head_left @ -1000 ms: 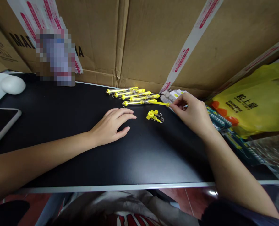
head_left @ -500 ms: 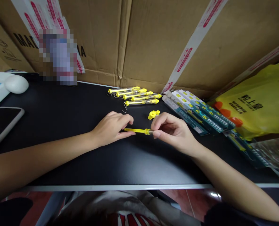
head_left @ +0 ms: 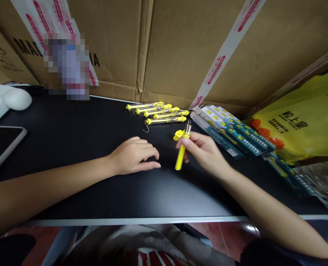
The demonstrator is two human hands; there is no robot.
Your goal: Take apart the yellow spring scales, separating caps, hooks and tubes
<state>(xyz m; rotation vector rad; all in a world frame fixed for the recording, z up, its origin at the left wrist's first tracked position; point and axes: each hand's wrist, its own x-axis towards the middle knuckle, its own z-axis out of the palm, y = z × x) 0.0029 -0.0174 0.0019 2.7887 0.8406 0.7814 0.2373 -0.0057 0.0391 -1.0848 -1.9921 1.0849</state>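
My right hand point(head_left: 201, 147) pinches the yellow inner rod of a spring scale point(head_left: 180, 158) between thumb and fingers. The rod stands steeply tilted, its metal spring end point(head_left: 188, 128) pointing up and away, its yellow end low and toward me. My left hand point(head_left: 137, 157) rests on the table with curled fingers and a gap between thumb and forefinger; nothing is in it. Just behind my right hand lies a small yellow cap piece point(head_left: 178, 135), partly covered by the fingers. Farther back, several clear-tubed yellow spring scales point(head_left: 166, 120) with wire hooks lie side by side.
Teal and white boxes point(head_left: 230, 129) are stacked at the right, beside a yellow plastic bag point(head_left: 299, 118). A phone point(head_left: 3, 147) and a white device point(head_left: 17, 99) sit at the left. Large cardboard point(head_left: 175, 51) walls off the back of the black table point(head_left: 119, 199).
The rod has left my left hand and swung from level to steeply tilted in my right hand. My left fingers have opened slightly. The other things stay where they were.
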